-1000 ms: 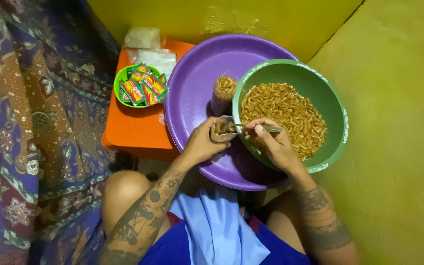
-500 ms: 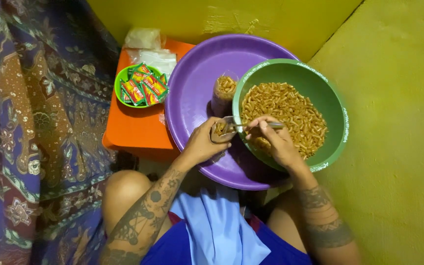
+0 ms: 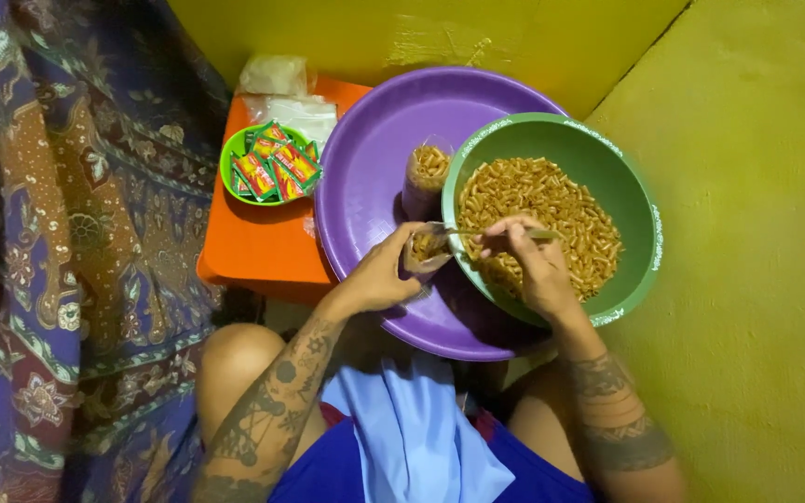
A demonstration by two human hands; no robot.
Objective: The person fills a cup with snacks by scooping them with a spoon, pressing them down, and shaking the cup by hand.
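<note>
Progress: one filled bag [image 3: 428, 172] stands upright on purple tray [image 3: 365, 177], beside green bowl [image 3: 640, 200]; bowl holds plenty of fried snack [image 3: 552, 200], so much left. My left hand [image 3: 379, 275], grip clamped on small clear bag [image 3: 424, 250], partly filled, at bowl's rim. My right hand [image 3: 533, 265], grip closed on spoon [image 3: 514, 234], its tip at bag mouth.

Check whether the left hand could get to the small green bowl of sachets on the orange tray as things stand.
Probably yes, but not freely: the left hand is holding a small clear bag over the purple tray. The green bowl of sachets sits uncovered to its left, nothing between.
</note>
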